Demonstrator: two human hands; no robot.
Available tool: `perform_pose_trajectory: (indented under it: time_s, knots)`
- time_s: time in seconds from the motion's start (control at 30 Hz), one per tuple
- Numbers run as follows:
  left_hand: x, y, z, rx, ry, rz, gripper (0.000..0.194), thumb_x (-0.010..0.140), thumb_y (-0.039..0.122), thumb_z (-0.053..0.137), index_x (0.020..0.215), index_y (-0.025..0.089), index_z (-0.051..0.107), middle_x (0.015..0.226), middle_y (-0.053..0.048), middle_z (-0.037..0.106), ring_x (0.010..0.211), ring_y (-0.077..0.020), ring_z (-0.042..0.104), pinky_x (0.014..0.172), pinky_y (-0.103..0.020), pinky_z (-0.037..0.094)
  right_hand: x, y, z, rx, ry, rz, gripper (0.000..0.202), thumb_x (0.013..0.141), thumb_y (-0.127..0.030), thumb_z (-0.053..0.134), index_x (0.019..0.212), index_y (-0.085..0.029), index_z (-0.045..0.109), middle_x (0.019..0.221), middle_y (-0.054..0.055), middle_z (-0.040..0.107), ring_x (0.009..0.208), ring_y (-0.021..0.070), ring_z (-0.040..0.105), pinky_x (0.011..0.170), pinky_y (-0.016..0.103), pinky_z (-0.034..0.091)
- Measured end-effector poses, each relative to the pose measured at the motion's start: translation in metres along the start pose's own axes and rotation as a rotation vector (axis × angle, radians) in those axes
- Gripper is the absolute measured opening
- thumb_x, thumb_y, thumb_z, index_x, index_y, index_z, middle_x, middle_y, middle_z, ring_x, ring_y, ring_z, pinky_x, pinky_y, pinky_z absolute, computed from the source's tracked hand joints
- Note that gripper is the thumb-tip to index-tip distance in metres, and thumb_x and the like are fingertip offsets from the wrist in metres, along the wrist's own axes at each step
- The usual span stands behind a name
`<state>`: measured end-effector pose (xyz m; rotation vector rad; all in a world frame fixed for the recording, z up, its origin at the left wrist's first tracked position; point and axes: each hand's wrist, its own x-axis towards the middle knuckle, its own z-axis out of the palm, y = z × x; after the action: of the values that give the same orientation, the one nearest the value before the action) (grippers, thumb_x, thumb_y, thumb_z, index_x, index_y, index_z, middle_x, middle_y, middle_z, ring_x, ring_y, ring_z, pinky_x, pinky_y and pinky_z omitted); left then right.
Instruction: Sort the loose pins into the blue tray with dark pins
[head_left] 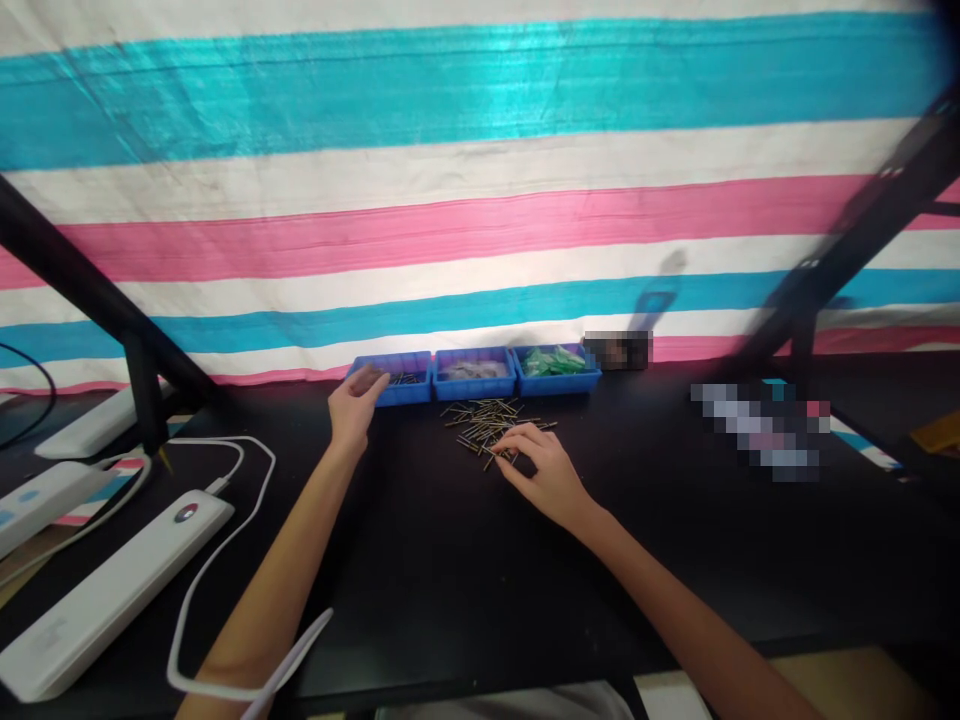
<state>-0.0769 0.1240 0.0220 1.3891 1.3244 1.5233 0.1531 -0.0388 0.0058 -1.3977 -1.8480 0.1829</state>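
Head view of a black table (420, 560) set against a backdrop striped in cyan, white and pink (480, 160). At far left, white oblong devices (112, 590) with a white cable (225, 520) are laid on the table, beside a black frame strut (90, 290). The left hand (356, 405) is held over the front edge of the left blue tray (394, 378), its fingers loosely curled; whether anything is pinched between them cannot be told. Next in the row, touching side by side, are seen the middle blue tray (475, 374), filled with greyish parts, and the right blue tray (556, 367), filled with green parts. Just in front of the trays a loose heap of thin metal pins (484, 420) is spread on the table. The right hand (544, 465) is rested at the heap's near edge, its fingertips (504, 448) bent down onto the pins, closed on a few of them. At far right a second black strut (862, 240) is crossed diagonally.
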Motion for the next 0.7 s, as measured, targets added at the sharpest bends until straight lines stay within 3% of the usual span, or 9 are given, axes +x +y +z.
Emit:
perform_pose_trajectory:
  time_s: [0.17, 0.3, 0.43, 0.5, 0.6, 0.7]
  knots:
    - [-0.011, 0.004, 0.005, 0.049, -0.096, 0.137, 0.075, 0.066, 0.033, 0.07, 0.132, 0.022, 0.036, 0.123, -0.012, 0.054, 0.094, -0.0201, 0.06, 0.075, -0.03, 0.049, 0.002, 0.003, -0.005, -0.084, -0.002, 0.041, 0.017, 0.08, -0.025, 0.053, 0.095, -0.024, 0.061, 0.097, 0.003, 0.059, 0.095, 0.0179, 0.055, 0.081, 0.031, 0.036]
    - [-0.034, 0.017, 0.01, 0.216, -0.228, 0.267, 0.051, 0.073, 0.039, 0.062, 0.12, 0.023, 0.05, 0.118, -0.008, 0.057, 0.091, -0.0197, 0.059, 0.064, -0.027, 0.048, 0.003, 0.009, -0.011, -0.204, 0.0, 0.099, 0.038, 0.071, -0.041, 0.061, 0.106, -0.025, 0.058, 0.107, 0.006, 0.055, 0.1, 0.0221, 0.051, 0.084, 0.035, 0.037]
    - [-0.069, 0.025, 0.021, 0.412, -0.667, 0.499, 0.023, 0.077, 0.039, 0.057, 0.093, 0.022, 0.064, 0.094, -0.004, 0.062, 0.085, -0.0169, 0.057, 0.072, -0.029, 0.045, 0.001, 0.024, -0.016, -0.328, -0.073, 0.198, 0.077, 0.058, -0.058, 0.065, 0.125, -0.025, 0.045, 0.126, 0.01, 0.043, 0.114, 0.0295, 0.042, 0.092, 0.044, 0.034]
    - [-0.085, 0.023, 0.028, 0.501, -0.76, 0.563, 0.022, 0.077, 0.04, 0.058, 0.09, 0.023, 0.064, 0.09, -0.003, 0.061, 0.085, -0.0172, 0.056, 0.077, -0.031, 0.043, -0.001, 0.033, -0.018, -0.378, -0.15, 0.26, 0.091, 0.053, -0.063, 0.065, 0.131, -0.024, 0.038, 0.133, 0.013, 0.036, 0.118, 0.0327, 0.038, 0.093, 0.048, 0.031]
    - [-0.101, 0.016, 0.036, 0.621, -0.844, 0.591, 0.02, 0.078, 0.038, 0.057, 0.091, 0.024, 0.062, 0.089, -0.002, 0.059, 0.083, -0.0174, 0.054, 0.076, -0.032, 0.042, -0.003, 0.042, -0.022, -0.412, -0.233, 0.314, 0.092, 0.054, -0.067, 0.062, 0.131, -0.025, 0.038, 0.131, 0.013, 0.039, 0.117, 0.0332, 0.039, 0.093, 0.05, 0.032]
    - [-0.109, 0.009, 0.041, 0.644, -0.878, 0.6, 0.017, 0.082, 0.033, 0.053, 0.093, 0.023, 0.061, 0.088, -0.002, 0.057, 0.083, -0.0172, 0.053, 0.074, -0.031, 0.042, -0.002, 0.045, -0.024, -0.419, -0.237, 0.34, 0.081, 0.059, -0.066, 0.06, 0.126, -0.024, 0.045, 0.121, 0.011, 0.048, 0.11, 0.0311, 0.045, 0.088, 0.045, 0.038]
